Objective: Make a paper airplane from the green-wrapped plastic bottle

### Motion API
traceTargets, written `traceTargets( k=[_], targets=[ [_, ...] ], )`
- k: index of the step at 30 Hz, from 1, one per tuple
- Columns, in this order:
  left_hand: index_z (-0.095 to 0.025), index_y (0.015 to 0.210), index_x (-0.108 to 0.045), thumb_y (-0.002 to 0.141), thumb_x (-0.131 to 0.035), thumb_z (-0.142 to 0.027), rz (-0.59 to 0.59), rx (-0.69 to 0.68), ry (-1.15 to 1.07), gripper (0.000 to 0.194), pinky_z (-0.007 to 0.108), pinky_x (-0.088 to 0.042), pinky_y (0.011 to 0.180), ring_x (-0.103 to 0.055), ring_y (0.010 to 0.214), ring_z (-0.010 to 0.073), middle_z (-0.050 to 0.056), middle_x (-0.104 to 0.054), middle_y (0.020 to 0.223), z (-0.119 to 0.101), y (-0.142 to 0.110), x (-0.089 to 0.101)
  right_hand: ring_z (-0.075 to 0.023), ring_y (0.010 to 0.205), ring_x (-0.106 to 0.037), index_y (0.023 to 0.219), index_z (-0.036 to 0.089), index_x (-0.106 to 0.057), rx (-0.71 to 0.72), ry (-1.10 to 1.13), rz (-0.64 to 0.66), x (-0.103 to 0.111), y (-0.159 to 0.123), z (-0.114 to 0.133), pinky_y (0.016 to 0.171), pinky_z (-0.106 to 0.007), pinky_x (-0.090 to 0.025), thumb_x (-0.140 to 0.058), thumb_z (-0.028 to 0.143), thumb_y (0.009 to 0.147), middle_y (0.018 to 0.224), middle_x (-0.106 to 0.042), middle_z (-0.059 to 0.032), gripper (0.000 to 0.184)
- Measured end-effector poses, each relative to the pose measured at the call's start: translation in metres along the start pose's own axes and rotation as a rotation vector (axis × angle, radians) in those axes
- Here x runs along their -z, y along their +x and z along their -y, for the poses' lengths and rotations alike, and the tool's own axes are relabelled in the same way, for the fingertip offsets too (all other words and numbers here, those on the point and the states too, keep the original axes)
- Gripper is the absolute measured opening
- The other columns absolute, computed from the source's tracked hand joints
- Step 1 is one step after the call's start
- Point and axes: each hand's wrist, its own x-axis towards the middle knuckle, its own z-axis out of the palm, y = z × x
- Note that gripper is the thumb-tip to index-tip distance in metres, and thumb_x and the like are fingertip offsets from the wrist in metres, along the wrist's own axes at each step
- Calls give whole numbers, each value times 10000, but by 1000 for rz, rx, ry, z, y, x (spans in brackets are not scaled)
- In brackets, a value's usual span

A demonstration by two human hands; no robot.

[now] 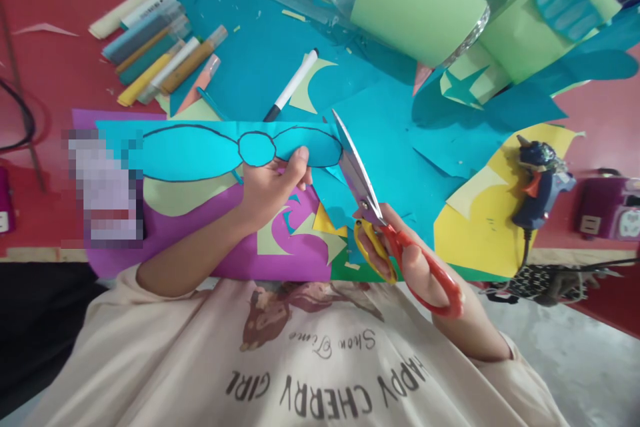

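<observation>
A strip of blue paper (190,153) carries a black outline of two long ovals joined by a small circle. My left hand (277,183) grips its lower edge near the right oval, thumb on top and fingers beneath. Scissors (363,180) with one red and one yellow handle are in my right hand (415,267), fingers through the loops. Their blades point up and away, touching or very near the strip's right end. Whether the blades are parted I cannot tell. Just beyond the strip lies a white marker with black ends (295,83).
Several markers (155,47) lie at the upper left. A jar wrapped in light green paper (420,7) lies at the back. A glue gun (537,180) rests on yellow paper (475,240) at the right. Purple paper (200,233) and cut scraps cover the near side.
</observation>
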Motion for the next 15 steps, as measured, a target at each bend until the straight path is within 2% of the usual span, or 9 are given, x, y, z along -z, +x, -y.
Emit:
traceTargets(
  k=[3,5,10,15],
  targets=[
    [-193,515,-486,827,-636,-425,9,9,-10,417,191,-478,426,-538,390,67,-32,-572,449,1,1,0,-101,536,-293,1097,275,-562,20,90,11,-1,3,-1,512,-264,-321,-424,731,866,691,-403,44,530],
    [-192,519,-484,827,-634,-429,10,10,-17,416,192,-470,421,-534,387,67,-31,-569,447,1,1,0,-89,515,-276,1157,292,-550,27,144,42,1,4,-2,494,-251,-309,-408,711,887,682,-389,53,519],
    [-194,539,-506,825,-629,-438,16,16,-5,397,201,-472,423,-556,387,82,-24,-599,446,2,3,0,-56,483,-254,1295,298,-480,-4,183,73,6,4,-8,416,-229,-251,-406,740,867,761,-428,47,620],
    [-198,516,-511,818,-624,-449,14,30,-7,409,213,-476,415,-578,384,98,-15,-616,439,0,6,2,-56,492,-251,1138,260,-518,-21,117,81,9,4,-7,418,-225,-248,-386,789,836,715,-398,52,623]
  ],
)
